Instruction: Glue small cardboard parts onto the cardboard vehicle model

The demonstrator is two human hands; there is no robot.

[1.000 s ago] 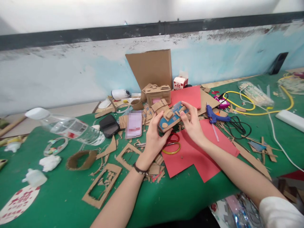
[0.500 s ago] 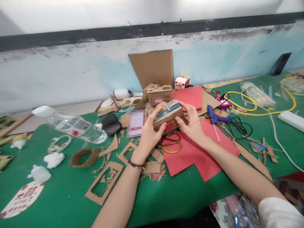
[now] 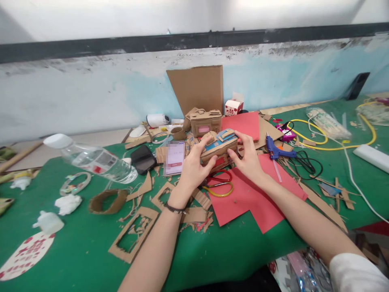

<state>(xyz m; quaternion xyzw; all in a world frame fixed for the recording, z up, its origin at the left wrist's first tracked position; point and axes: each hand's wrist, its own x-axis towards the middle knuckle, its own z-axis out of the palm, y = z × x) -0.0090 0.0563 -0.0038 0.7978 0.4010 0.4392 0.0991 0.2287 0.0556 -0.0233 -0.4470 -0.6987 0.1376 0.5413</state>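
Between my two hands is a cardboard model camera (image 3: 221, 149) with blue patches on its top and a red patch on the side facing me. My left hand (image 3: 196, 164) grips its left end, and my right hand (image 3: 247, 159) grips its right end. Just below it lie scissors (image 3: 219, 190) with one red and one yellow handle loop; their blades are hidden. Red paper (image 3: 261, 202) spreads under and to the right of the scissors. Behind the held model stands another cardboard camera (image 3: 206, 123) with a pink patch.
A phone (image 3: 174, 158) and a black case (image 3: 142, 159) lie to the left. Further left is a tilted water bottle (image 3: 94, 162). A blue glue gun (image 3: 278, 150) rests at the right with its black cord. Cardboard frames (image 3: 133, 235) and scraps litter the green table (image 3: 91, 263).
The view has shifted slightly. Both hands keep their hold on the cardboard camera, which looks a little more level than before.
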